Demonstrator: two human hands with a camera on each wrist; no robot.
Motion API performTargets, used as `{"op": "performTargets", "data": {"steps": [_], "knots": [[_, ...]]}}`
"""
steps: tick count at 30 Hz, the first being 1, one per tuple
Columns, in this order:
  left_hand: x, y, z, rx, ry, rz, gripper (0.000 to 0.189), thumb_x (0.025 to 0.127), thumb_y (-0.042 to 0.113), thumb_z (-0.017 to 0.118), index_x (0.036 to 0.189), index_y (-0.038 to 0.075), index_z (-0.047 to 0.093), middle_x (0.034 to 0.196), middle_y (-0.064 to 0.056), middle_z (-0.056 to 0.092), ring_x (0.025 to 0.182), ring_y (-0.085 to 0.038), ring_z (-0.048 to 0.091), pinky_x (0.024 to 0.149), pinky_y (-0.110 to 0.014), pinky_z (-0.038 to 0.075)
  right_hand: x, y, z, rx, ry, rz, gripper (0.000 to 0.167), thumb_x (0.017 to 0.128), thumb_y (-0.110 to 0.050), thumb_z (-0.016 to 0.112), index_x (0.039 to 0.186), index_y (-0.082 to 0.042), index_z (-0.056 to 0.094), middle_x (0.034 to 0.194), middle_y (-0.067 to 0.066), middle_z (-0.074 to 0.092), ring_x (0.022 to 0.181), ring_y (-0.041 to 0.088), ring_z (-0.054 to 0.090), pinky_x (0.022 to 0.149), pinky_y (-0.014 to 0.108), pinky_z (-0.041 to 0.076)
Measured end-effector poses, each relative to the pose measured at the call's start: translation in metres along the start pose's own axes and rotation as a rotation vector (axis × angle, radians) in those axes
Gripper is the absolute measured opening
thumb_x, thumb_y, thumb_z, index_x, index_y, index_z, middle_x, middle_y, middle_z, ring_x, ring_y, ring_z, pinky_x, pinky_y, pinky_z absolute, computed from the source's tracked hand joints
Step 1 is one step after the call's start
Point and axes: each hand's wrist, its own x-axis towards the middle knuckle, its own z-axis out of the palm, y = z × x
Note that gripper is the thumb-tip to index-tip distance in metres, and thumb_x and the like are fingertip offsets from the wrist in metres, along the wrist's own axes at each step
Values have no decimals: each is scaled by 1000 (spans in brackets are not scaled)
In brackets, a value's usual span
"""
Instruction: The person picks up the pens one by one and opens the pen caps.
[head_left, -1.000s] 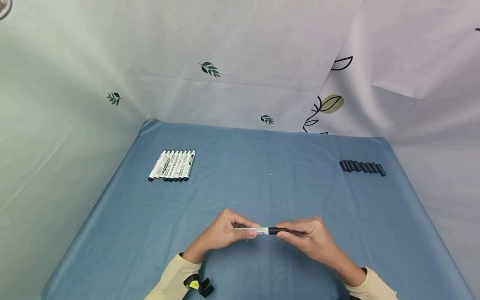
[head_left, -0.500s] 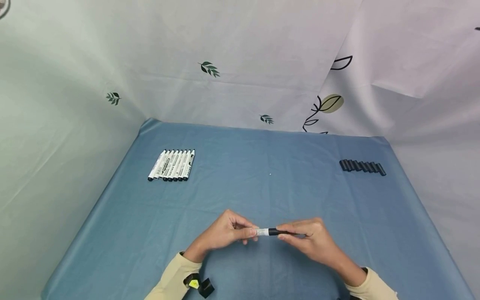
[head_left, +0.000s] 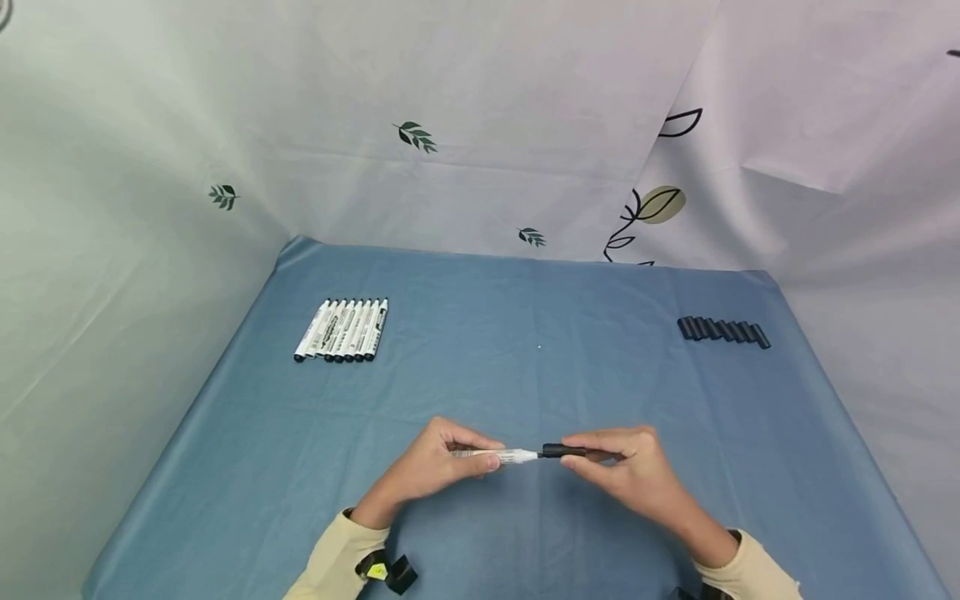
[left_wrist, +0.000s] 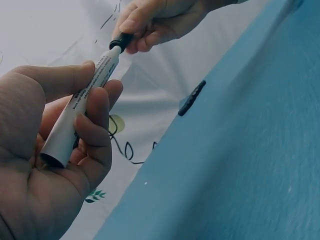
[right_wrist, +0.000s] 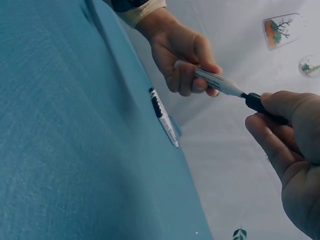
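My left hand (head_left: pixel 441 457) grips the white barrel of a marker (head_left: pixel 519 457), its tip pointing right. A black cap (head_left: pixel 558 450) is pinched between thumb and fingers of my right hand (head_left: pixel 630 462). In the right wrist view the marker's dark nib (right_wrist: pixel 243 95) shows at the mouth of the cap (right_wrist: pixel 254 102), the cap drawn off the white collar. The left wrist view has the barrel (left_wrist: pixel 75 112) lying across the curled fingers, its dark end by the palm. Both hands are held above the blue table.
A row of several white markers (head_left: pixel 343 330) without caps lies at the left on the blue tablecloth (head_left: pixel 480 367). Several black caps (head_left: pixel 723 331) lie side by side at the right. Pale printed curtains (head_left: pixel 480 150) stand behind the table and at its sides.
The cap was on the marker before; now it is pulled off the collar. My left hand has moved slightly left with the barrel, my right slightly right with the cap.
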Motion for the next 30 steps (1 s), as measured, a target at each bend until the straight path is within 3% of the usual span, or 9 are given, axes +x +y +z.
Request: {"op": "performTargets", "data": {"steps": [10,15,20,25,30], "knots": [[-8,2,-14,59,29,14,18,92,5,76,107,-5,78,94,-14,78,75,-6,70,63,-25,57,3,-3,-7,17,60,98,17,83,-1,83,99,-7,82,88,7,79,70,5,73,57,26,58],[-12,4,-26,120,85,-11,16,93,7,75,107,0,79,93,-8,78,74,-7,68,64,-25,55,5,-1,-12,-8,102,153,16,83,-1,84,97,-8,81,82,5,78,65,6,72,52,24,55],[-15,11,-47,205,203,5,14,94,5,73,106,2,78,93,-11,75,73,-10,63,63,-26,53,6,5,-21,-29,161,205,16,82,-1,85,96,-8,81,76,1,75,56,9,69,44,23,48],[-16,18,-75,254,345,30,16,93,-1,71,108,-3,75,96,-15,76,79,-11,67,67,-25,55,6,14,-30,-31,219,232,17,81,1,85,97,-4,81,74,1,74,56,10,69,46,22,49],[-17,27,-109,284,546,12,20,94,-1,70,111,-9,73,93,5,77,80,-6,69,68,-20,54,6,20,-36,-24,251,260,18,82,2,84,99,-2,80,79,0,76,61,11,71,50,22,51]]}}
